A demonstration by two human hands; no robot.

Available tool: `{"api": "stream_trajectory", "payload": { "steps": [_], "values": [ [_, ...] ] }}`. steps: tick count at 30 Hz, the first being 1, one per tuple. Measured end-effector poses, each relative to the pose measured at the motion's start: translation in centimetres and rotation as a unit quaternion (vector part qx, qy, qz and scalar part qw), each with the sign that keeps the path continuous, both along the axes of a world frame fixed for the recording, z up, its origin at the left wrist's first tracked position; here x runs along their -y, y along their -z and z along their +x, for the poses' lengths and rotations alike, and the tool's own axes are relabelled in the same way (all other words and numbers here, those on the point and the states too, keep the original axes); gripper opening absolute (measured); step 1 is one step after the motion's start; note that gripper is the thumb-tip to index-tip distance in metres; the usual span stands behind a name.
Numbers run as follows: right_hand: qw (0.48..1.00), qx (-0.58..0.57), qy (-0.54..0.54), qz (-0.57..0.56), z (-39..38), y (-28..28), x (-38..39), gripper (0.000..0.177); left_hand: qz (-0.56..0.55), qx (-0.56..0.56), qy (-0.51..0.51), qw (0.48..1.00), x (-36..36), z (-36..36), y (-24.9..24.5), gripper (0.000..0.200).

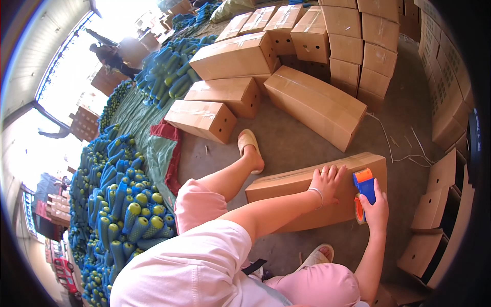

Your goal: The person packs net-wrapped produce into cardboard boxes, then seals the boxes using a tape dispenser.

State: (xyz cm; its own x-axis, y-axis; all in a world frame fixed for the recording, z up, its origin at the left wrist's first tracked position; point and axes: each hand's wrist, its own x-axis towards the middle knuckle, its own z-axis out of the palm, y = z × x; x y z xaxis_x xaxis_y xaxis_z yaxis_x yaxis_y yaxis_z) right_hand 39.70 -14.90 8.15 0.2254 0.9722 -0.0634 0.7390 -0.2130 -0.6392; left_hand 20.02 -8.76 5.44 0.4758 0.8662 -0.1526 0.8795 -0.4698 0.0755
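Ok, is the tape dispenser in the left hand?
No, the right hand holds the tape dispenser, while the left hand lies on the box.

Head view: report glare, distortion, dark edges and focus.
Head view, upper left: white glare bleaches the opening; head view, right: the lens bows the stacked boxes; head view, corners: black; head view, right of centre: the tape dispenser looks sharp.

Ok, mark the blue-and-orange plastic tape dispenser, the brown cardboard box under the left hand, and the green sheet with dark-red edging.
Tape dispenser [365, 189], head view: blue body.
Cardboard box [332, 214], head view: long side face.
Green sheet [156, 153], head view: bare green part.
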Motion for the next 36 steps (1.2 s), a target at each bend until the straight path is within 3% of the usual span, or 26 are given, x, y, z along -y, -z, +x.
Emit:
{"api": "stream_trajectory", "payload": {
  "steps": [3, 7, 9, 13, 36],
  "values": [
    [0.998, -0.004, 0.004, -0.059, -0.1, -2.1, -0.4, 0.07, 0.011, 0.0, 0.003, 1.0, 0.0, -0.1, 0.2, 0.121],
    [0.998, 0.013, 0.003, -0.063, 0.2, 0.1, -1.1, 0.073, 0.011, 0.007, 0.004, 1.0, 0.0, -0.1, 0.2, 0.12],
    [0.995, 0.09, 0.025, 0.029, -0.3, 2.1, -1.2, 0.075, 0.008, 0.008, 0.004, 1.0, 0.0, -0.1, 0.2, 0.12],
    [0.997, 0.062, 0.032, -0.023, -1.4, -0.2, -0.7, 0.076, 0.007, 0.012, 0.0, 1.0, -0.2, -0.2, 0.2, 0.12],
    [0.993, 0.075, 0.043, 0.078, -1.1, 1.6, 0.3, 0.072, 0.03, 0.008, 0.008, 0.999, 0.5, -0.1, 0.1, 0.119]
  ]
}}
